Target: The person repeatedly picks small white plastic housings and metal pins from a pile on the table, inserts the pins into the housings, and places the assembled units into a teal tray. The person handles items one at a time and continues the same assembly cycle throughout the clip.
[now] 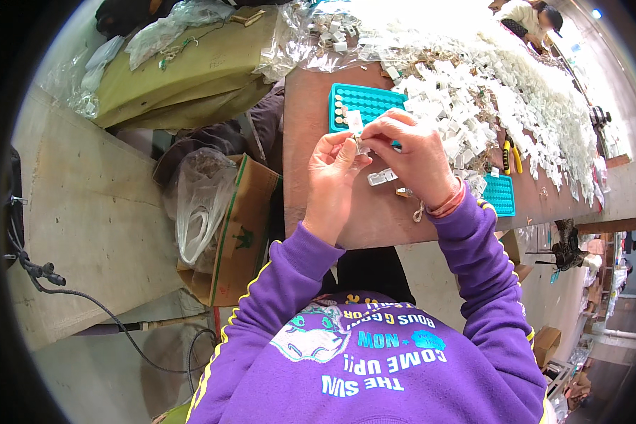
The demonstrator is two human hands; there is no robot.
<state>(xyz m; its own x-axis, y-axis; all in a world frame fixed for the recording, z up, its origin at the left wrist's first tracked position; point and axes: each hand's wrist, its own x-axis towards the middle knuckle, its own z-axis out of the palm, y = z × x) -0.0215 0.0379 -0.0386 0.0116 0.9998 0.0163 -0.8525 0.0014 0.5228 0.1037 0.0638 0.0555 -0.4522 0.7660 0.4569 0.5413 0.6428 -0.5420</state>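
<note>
My left hand [332, 180] and my right hand [413, 152] meet over the near part of the brown table. Between their pinched fingertips is a small white tag [355, 121], with a clear bit below it that is too small to name. Just beyond my fingers lies a teal tray [376, 95] with rows of hollows; several round pale pieces [340, 107] sit along its left side. A clear plastic piece [382, 177] rests on the table under my right hand. Beside my right wrist is a small loop of cord [418, 212].
A large heap of white tags [452, 99] covers the table's far and right side. Yellow-and-black pliers [511, 155] and a second teal tray [499, 196] lie right. At left stands a cardboard box [244, 226] with a clear bag [203, 205]. A person [526, 21] is at far right.
</note>
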